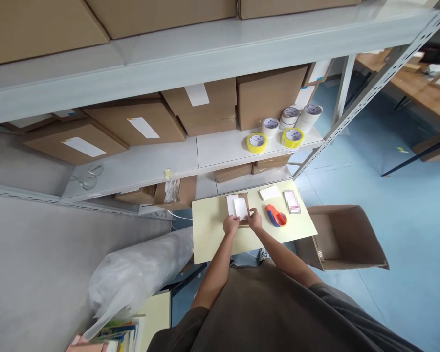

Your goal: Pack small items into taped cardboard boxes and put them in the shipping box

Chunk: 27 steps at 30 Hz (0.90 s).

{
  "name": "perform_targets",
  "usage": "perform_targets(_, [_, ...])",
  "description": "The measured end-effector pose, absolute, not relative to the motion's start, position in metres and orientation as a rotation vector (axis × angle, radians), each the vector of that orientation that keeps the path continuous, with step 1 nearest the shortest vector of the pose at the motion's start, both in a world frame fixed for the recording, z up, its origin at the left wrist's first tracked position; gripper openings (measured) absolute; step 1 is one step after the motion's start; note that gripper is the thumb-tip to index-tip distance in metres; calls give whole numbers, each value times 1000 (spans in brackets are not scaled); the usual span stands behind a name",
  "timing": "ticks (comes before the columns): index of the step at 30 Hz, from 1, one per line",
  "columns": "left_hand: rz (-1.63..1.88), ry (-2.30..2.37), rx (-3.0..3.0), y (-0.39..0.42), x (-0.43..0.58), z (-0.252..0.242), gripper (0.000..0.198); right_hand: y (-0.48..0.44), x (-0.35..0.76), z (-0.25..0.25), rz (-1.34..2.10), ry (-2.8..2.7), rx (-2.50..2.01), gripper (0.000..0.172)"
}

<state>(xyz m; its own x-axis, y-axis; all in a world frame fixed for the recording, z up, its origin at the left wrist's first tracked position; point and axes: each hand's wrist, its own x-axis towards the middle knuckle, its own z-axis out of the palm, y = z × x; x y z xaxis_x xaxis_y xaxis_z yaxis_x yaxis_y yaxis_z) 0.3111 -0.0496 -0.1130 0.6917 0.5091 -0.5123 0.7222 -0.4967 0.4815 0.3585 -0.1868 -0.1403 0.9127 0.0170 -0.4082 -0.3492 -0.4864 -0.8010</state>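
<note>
A small white card (241, 209) lies over a flat brown cardboard piece (244, 196) on the cream table. My left hand (231, 224) is closed at the card's lower left corner, fingertips pinching its edge. At the right edge of the card, my right hand (255, 219) has its fingers curled together on it. A second white paper (231, 204) sits partly under the card, to its left. To the right of my right hand rests a red and blue tape dispenser (276, 215). A white paper stack (269, 192) lies beyond it.
Shelving (220, 151) with cardboard boxes (209, 105) stands behind the table (209, 239). Yellow tape rolls (256, 142) and white rolls (270, 127) sit on it. An open carton (346, 234) is on the floor at right; a bubble-wrap roll (139, 266) lies at left.
</note>
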Motion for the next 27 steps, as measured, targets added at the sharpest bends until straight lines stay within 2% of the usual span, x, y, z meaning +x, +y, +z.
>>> perform_targets(4, [-474, 1042, 2230, -52, 317, -119, 23, -192, 358, -152, 559, 204, -2168, 26])
perform_targets(7, [-469, 1100, 2261, -45, 319, -120, 36, -196, 359, -154, 626, 173, -2228, 25])
perform_targets(9, [-488, 1078, 2323, -40, 321, -120, 42, -197, 361, -152, 630, 69, -2277, 31])
perform_targets(12, [-419, 805, 2513, -37, 325, -124, 33, -193, 360, -148, 571, -222, -2480, 47])
perform_targets(15, [-257, 414, 2626, -37, 330, -138, 49, -189, 352, -150, 561, -415, -2657, 53])
perform_targets(17, [-251, 324, 2601, -35, 330, -153, 59, -188, 343, -156, 580, -405, -2693, 55])
perform_targets(23, [-286, 233, 2390, -12, 328, -199, 67, -197, 318, -188, 438, -296, -2503, 56])
perform_targets(27, [-275, 160, 2240, 7, 329, -211, 69, -190, 310, -202, 369, -90, -2266, 65])
